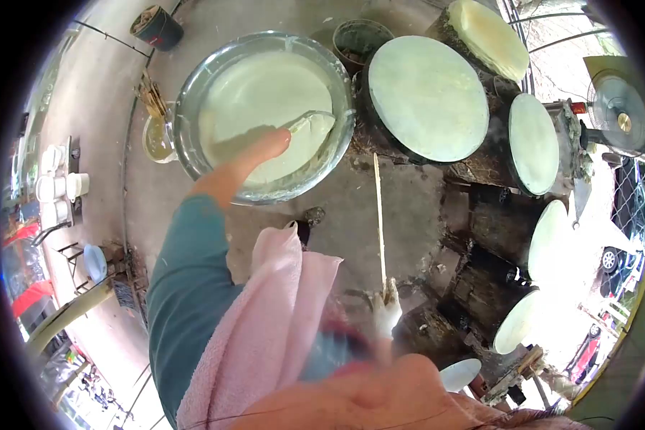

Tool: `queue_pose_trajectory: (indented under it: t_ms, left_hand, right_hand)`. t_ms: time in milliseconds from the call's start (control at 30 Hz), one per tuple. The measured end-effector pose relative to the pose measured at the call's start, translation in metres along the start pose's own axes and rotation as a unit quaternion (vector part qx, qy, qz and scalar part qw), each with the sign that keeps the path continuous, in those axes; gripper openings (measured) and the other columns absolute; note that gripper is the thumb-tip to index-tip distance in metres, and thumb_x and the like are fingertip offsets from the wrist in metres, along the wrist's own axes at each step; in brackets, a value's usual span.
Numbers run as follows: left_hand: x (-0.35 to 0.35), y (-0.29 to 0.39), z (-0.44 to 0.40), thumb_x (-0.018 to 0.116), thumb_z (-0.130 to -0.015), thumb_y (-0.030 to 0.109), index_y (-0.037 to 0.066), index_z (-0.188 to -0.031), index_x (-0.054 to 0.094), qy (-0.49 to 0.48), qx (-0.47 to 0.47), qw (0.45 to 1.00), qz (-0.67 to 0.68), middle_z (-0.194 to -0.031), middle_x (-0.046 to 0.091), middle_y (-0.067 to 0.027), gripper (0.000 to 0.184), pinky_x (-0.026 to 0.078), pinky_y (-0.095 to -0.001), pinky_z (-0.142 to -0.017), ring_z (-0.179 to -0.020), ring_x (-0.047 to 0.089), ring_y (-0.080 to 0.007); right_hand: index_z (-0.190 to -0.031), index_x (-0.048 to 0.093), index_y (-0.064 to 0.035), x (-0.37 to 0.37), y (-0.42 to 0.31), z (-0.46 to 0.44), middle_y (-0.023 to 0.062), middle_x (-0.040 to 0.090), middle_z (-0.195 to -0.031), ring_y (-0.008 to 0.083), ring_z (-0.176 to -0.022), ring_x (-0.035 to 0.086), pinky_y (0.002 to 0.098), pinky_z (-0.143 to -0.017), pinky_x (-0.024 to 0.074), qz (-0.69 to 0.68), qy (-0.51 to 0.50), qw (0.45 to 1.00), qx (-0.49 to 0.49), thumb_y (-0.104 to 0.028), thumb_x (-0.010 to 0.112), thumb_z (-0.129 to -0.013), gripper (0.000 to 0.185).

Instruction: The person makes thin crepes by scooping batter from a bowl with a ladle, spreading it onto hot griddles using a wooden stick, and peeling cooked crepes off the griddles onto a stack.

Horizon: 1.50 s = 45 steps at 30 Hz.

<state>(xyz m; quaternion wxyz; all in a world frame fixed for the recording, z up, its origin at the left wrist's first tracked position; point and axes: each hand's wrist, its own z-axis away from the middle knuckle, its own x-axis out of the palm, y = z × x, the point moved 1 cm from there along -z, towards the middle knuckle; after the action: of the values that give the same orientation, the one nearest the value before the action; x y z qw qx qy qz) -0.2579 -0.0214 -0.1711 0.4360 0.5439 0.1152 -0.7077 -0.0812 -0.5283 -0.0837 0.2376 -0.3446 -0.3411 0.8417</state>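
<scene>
My left hand (274, 143) is closed round a scoop (312, 127), whose bowl is over the pale liquid (265, 93) in a large metal basin (186, 107). My right hand (387, 309), in a whitish glove, grips a long thin stick (380, 215) that points away from me over the floor. To the right of the basin a big round pan (428, 98) has a pale, smooth surface. A pink towel (265, 301) hangs in front of my body.
More round pale surfaces line the right side, one upper (489, 39), one beyond the big pan (534, 143). A dark bucket (156, 29) stands upper left, a small pot (156, 140) beside the basin. A fan (623, 118) is far right.
</scene>
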Motion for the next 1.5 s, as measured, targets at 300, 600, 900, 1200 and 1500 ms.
queue_pose_trajectory:
  t_ms: [300, 600, 900, 1200, 1500]
  left_hand:
    - [0.094, -0.041, 0.091, 0.039, -0.100, 0.036, 0.002, -0.090, 0.053, -0.274, -0.210, 0.717, 0.606, -0.053, 0.037, 0.0019, 0.038, 0.030, -0.0296, -0.039, -0.038, 0.032, -0.0116]
    - [0.096, 0.060, 0.203, 0.038, -0.101, 0.027, -0.001, -0.104, 0.046, -0.269, -0.005, 0.168, 0.948, -0.059, 0.033, 0.0085, 0.030, 0.032, -0.0229, -0.050, -0.040, 0.030, -0.0012]
    - [-0.096, 0.101, 0.286, 0.046, -0.100, 0.024, -0.002, -0.102, 0.049, -0.228, 0.130, 0.257, 0.930, -0.057, 0.037, 0.0060, 0.027, 0.024, -0.0202, -0.040, -0.039, 0.034, -0.0039]
    - [-0.213, 0.095, 0.212, 0.038, -0.100, 0.017, -0.003, -0.100, 0.047, -0.010, 0.092, 0.513, 0.853, -0.059, 0.033, 0.0061, 0.022, 0.023, -0.0192, -0.040, -0.040, 0.033, -0.0023]
    - [-0.197, 0.258, 0.202, 0.041, -0.100, 0.025, -0.001, -0.089, 0.050, -0.090, 0.149, 0.757, 0.630, -0.057, 0.036, 0.0015, 0.030, 0.024, -0.0218, -0.036, -0.036, 0.030, -0.0064]
  right_hand:
    - [-0.135, 0.047, 0.0015, 0.043, -0.023, 0.000, 0.0123, 0.054, -0.133, 0.0131, -0.119, 0.051, 0.0273, -0.101, 0.0385, -0.002, -0.145, 0.989, 0.004, -0.011, 0.066, -0.086, 0.053]
    - [-0.133, 0.051, -0.0055, 0.076, 0.047, 0.061, -0.0067, 0.055, -0.084, 0.0019, -0.068, 0.044, 0.0177, -0.059, 0.0407, -0.080, -0.323, 0.938, 0.100, -0.014, 0.056, -0.095, 0.040]
    - [-0.133, 0.049, 0.0008, 0.007, -0.029, 0.116, -0.0008, 0.058, -0.118, 0.0010, -0.082, 0.050, 0.0172, -0.068, 0.0444, -0.144, -0.251, 0.948, -0.130, -0.002, 0.059, -0.090, 0.045]
    - [-0.131, 0.052, -0.0075, -0.031, 0.008, 0.092, -0.0078, 0.050, -0.068, 0.0001, -0.044, 0.034, 0.0176, -0.036, 0.0247, -0.345, 0.017, 0.937, -0.049, -0.010, 0.062, -0.090, 0.043]
    - [-0.126, 0.054, 0.0035, -0.065, 0.101, 0.099, -0.0012, 0.059, -0.095, 0.0056, -0.081, 0.054, 0.0184, -0.071, 0.0452, -0.425, 0.255, 0.868, -0.046, -0.001, 0.061, -0.089, 0.038]
